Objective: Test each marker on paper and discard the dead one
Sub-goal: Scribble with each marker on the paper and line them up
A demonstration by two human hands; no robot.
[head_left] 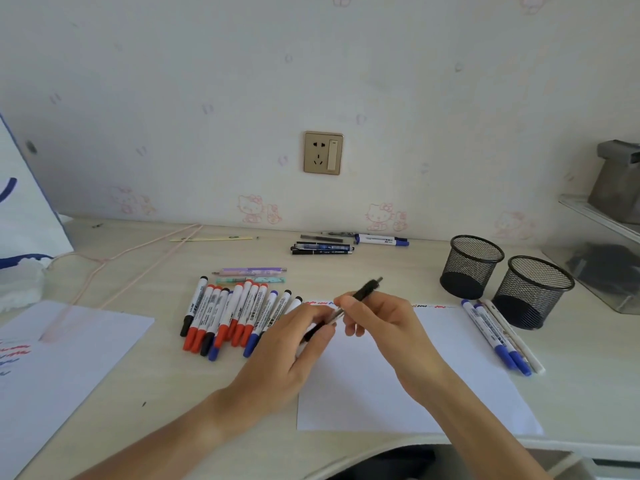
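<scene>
A black pen (360,296) is pinched in the curled fingers of the right hand (377,317), its far end tilted up and rightward. Its near end is gripped by the left hand (298,337). Both are held over the far left part of a white sheet (433,375), where bare paper is left nearby. Capped markers (228,317) are bunched just left.

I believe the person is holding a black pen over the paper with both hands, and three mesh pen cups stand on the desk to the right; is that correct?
Not quite: the head view shows two mesh pen cups, not three. The rest holds: the left hand and right hand hold the black pen over the paper.
</scene>
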